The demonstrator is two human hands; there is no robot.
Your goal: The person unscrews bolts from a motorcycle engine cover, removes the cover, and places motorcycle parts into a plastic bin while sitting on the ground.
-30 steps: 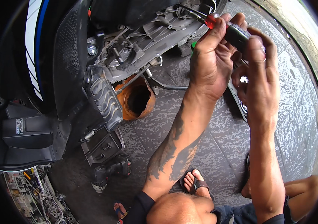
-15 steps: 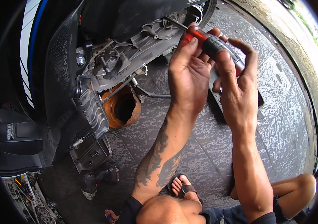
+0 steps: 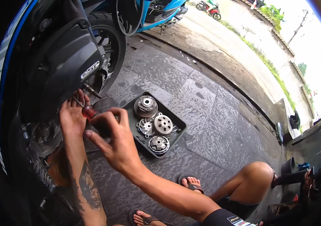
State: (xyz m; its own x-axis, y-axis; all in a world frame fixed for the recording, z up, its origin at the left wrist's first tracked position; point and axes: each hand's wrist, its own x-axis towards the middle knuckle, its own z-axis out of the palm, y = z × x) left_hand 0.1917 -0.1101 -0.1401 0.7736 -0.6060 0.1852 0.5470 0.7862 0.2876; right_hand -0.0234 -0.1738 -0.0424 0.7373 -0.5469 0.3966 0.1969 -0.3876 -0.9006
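My right hand (image 3: 117,139) grips the dark handle of a screwdriver (image 3: 89,112) with a red translucent collar. The thin shaft points up and left toward the underside of the black cover (image 3: 72,56) on a scooter. My left hand (image 3: 73,116) is palm up beneath that cover, its fingers stretched around the front of the shaft. Whether they touch the shaft cannot be told, and the tip is hidden near the fingertips. Just right of the left fingers, a splined metal axle (image 3: 92,91) sticks out beside the rear wheel (image 3: 117,41).
Right of my hands, a dark tray (image 3: 179,132) holds several round metal scooter transmission parts. An orange container (image 3: 57,165) stands below the engine, beside my left forearm. A blue scooter (image 3: 160,22) is parked beyond the wheel. Sandalled feet (image 3: 190,182) rest near the tray.
The view has swung toward the rear wheel and tray. Both hands have moved down and left to the scooter's underside. My left hand has let go of the screwdriver's red collar.
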